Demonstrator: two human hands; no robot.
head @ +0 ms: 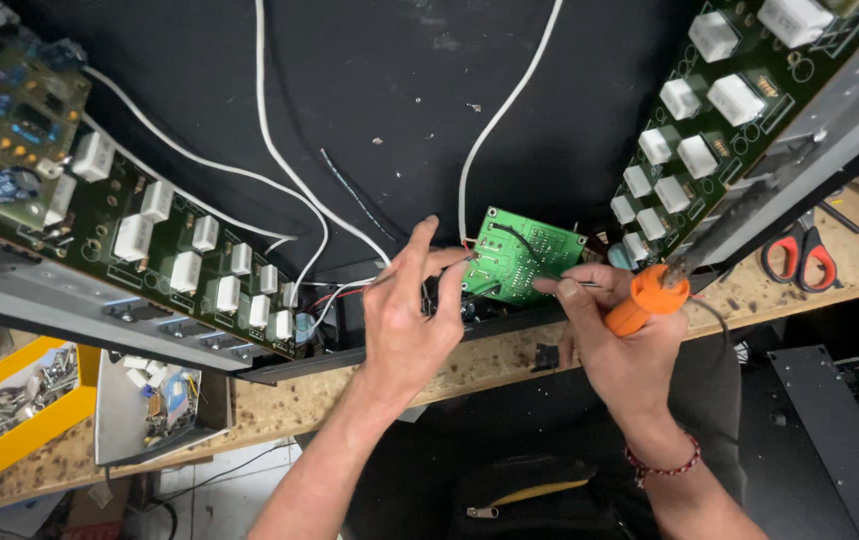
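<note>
A small green circuit board (pixel 534 252) stands tilted near the front edge of a black mat (pixel 399 110). My left hand (pixel 404 315) pinches a thin wire at the board's left edge, fingers closed on it. My right hand (pixel 614 335) grips a soldering iron with an orange handle (pixel 646 298); its metal tip points left and touches the board's lower right part. A white wire (pixel 494 125) runs from the board up across the mat.
Two long dark green boards with white block parts lie at left (pixel 164 245) and right (pixel 714 110), each on a grey metal rail. Red-handled scissors (pixel 797 255) rest on the wooden bench at right. A yellow bin (pixel 19 400) and a grey tray (pixel 154 400) of small parts sit at lower left.
</note>
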